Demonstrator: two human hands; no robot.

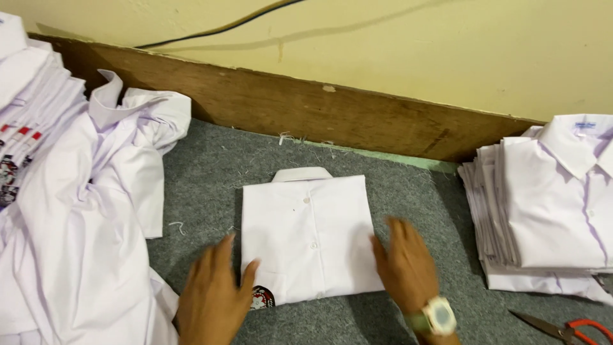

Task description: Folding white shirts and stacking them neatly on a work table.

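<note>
Head view, one frame. A folded white shirt [310, 233] lies flat at centre of the grey felt table [408, 185], collar toward the wall, button placket facing up, a red-and-black badge [262, 298] showing at its lower left corner.

Left hand [214, 297]: open, fingers spread and extended, palm down at the shirt's lower left edge. Thumb touches the fabric just above the badge. It grips nothing.

Right hand [403, 262]: open, fingers loosely together and slightly blurred, palm down on the shirt's right edge, partly on the fabric and partly over the felt. It holds nothing. A pale wristwatch [439, 315] sits on that wrist.

Surroundings: a heap of unfolded white shirts [83, 211] fills the left side, well apart from the folded one. A neat stack of folded shirts [549, 211] stands at the right. Red-handled scissors [565, 330] lie on the felt below that stack. A brown wooden board [306, 108] runs along the yellow wall behind the table.
</note>
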